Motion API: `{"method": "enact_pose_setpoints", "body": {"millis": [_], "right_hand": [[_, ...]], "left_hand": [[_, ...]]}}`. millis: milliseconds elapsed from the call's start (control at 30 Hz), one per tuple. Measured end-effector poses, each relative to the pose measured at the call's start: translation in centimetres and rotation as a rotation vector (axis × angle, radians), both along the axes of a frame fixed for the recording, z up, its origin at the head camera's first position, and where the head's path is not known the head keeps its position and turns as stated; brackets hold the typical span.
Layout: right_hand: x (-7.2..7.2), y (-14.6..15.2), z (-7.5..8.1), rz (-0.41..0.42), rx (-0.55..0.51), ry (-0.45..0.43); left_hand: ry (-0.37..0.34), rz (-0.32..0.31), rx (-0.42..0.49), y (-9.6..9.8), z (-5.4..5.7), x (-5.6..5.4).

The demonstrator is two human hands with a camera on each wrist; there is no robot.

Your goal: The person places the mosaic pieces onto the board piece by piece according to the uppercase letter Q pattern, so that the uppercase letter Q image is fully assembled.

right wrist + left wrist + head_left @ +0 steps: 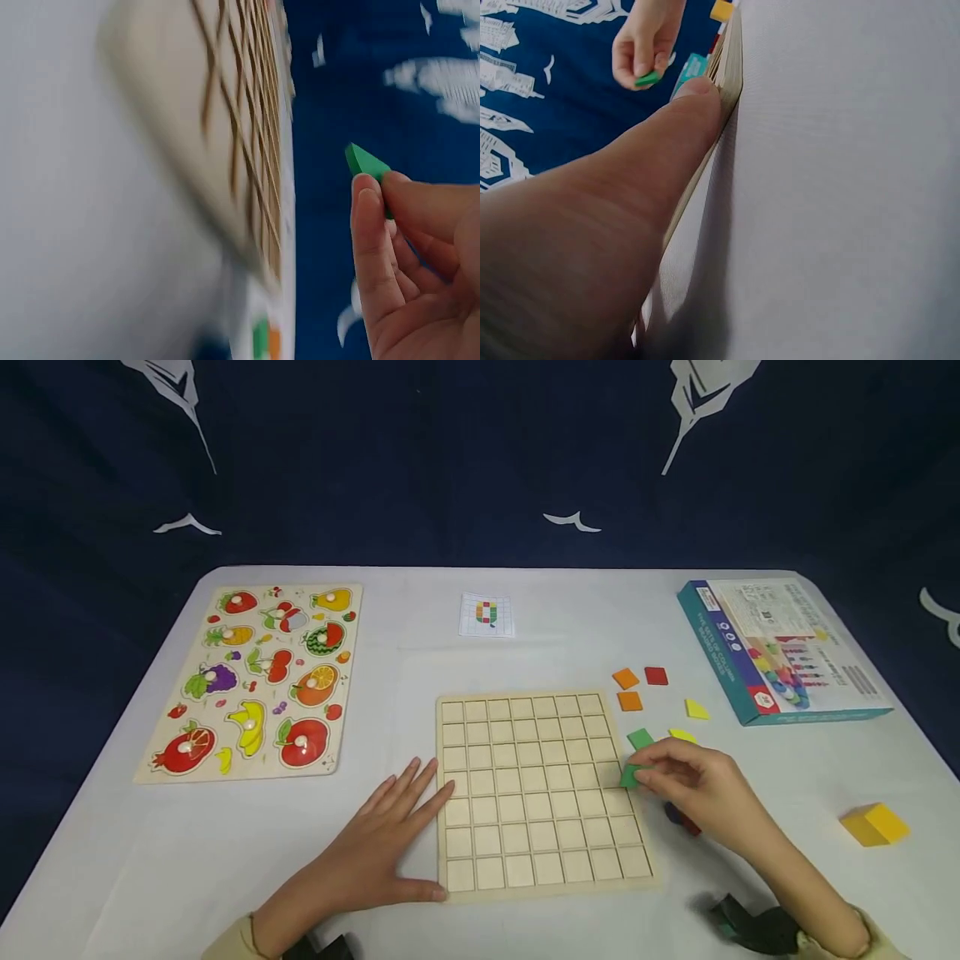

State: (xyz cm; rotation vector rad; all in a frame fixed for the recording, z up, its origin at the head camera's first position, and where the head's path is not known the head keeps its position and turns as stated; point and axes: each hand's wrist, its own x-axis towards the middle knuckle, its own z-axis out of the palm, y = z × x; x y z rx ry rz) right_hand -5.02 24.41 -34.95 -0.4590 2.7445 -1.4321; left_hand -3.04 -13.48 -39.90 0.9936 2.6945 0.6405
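Note:
A wooden grid board (536, 793) lies on the white table. Beside its left edge my left hand (382, 843) is spread, fingers straight, with fingertips and thumb touching the rim. In the left wrist view the left thumb (682, 112) presses along the board's side. At the board's right edge, my right hand (697, 785) pinches a green tile (366, 161) between thumb and forefinger. That tile looks triangular in the right wrist view. Another green tile (641, 739) lies just beyond the right fingers. Dark and red pieces (692, 827) are partly hidden under the right hand.
Orange tiles (630, 701), a red tile (656, 676) and yellow tiles (697, 708) lie right of the board. A pattern card (486, 615) sits behind it. A fruit puzzle (251, 685) is at left; a box (787, 647) and yellow block (874, 825) are at right.

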Motion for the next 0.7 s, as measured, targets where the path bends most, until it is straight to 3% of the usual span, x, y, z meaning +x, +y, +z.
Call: {"method": "enact_pose_setpoints", "body": {"millis": [100, 233, 433, 700], "right_hand": [[-0.5, -1.9, -0.4, 0.098, -0.172, -0.131], [-0.8, -3.4, -1.3, 0.162, -0.236, -0.237], [-0.8, -4.2, -2.3, 0.188, -0.19, -0.218], [-0.6, -4.5, -2.7, 0.153, -0.021, -0.137]], "left_hand": [[-0.007, 0.001, 0.002, 0.0, 0.1, -0.1], [-0.013, 0.001, 0.013, -0.1, 0.3, -0.2], [-0.04, 0.008, 0.012, 0.0, 0.4, -0.2], [-0.007, 0.003, 0.003, 0.0, 0.2, 0.0]]}}
